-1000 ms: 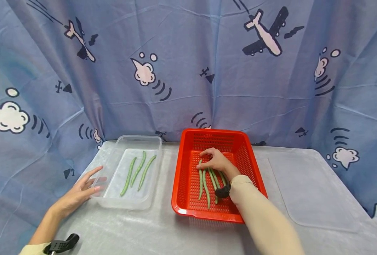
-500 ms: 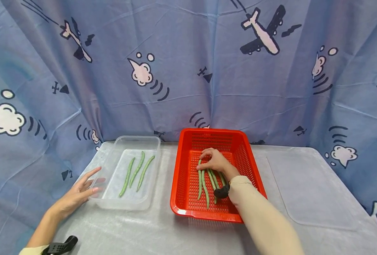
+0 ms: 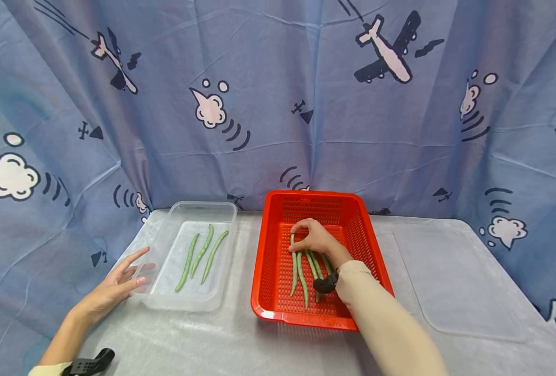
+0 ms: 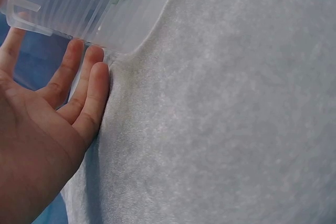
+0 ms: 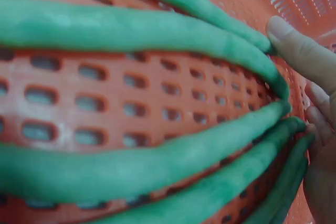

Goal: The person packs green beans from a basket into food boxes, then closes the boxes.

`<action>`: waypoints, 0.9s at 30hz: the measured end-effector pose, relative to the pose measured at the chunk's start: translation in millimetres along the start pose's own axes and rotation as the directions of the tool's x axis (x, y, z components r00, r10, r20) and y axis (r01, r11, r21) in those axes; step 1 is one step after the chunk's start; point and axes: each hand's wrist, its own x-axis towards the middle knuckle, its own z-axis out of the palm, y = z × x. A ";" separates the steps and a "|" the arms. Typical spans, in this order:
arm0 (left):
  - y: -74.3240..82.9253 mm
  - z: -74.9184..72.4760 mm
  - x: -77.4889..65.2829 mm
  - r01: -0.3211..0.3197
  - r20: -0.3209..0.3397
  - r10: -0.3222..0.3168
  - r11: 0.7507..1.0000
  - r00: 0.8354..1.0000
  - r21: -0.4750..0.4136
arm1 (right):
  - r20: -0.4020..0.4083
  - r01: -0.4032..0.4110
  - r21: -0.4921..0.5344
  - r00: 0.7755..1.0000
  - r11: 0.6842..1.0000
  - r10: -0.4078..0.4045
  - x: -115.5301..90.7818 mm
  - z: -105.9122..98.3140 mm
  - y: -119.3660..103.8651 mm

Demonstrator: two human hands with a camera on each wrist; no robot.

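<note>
My right hand (image 3: 316, 237) reaches into the red basket (image 3: 278, 316), its thumb and index finger curled about the upper end of the leftmost green bean (image 3: 294, 271). In the right wrist view the thumb touches the tip of a green bean (image 5: 210, 9); the index fingertip is hidden there. Several more green beans (image 3: 304, 282) lie beside it on the basket floor. My left hand (image 3: 113, 290), fingers spread, rests at the near left corner of a clear plastic container (image 3: 184, 302), fingertips against its wall in the left wrist view. Inside it lie 3 green beans (image 3: 202, 253).
A flat translucent lid (image 3: 461, 282) lies on the table to the right of the basket. Behind the table hangs a blue patterned curtain (image 3: 259, 104). Pale cloth (image 3: 240, 334) covers the table.
The leftmost green bean has shifted slightly left in the basket with my right thumb and index finger, whose gap is a little wider than half a second ago. My left hand stays in place.
</note>
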 end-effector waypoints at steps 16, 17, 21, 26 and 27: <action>-0.3 2.0 0.5 0.005 0.001 -0.005 1.000 1.000 -0.023 | 0.038 -0.017 0.140 0.999 0.990 0.012 5.6 3.4 -10.2; -0.7 1.7 0.5 0.002 0.001 -0.002 1.000 1.000 -0.024 | 0.032 -0.022 0.148 0.999 0.989 0.017 5.6 3.6 -10.4; -1.2 1.1 1.1 -0.006 0.000 0.006 1.000 1.000 -0.020 | -0.004 -0.021 0.158 1.000 0.987 0.022 6.3 3.5 -11.9; -2.6 1.1 1.4 -0.020 0.003 0.020 0.999 1.000 -0.029 | -0.039 -0.001 0.186 0.999 0.983 0.008 8.4 0.5 -17.6; -2.8 1.3 1.1 -0.024 0.002 0.024 0.999 1.000 -0.033 | -0.043 0.004 0.190 0.999 0.982 0.004 8.8 -0.3 -18.6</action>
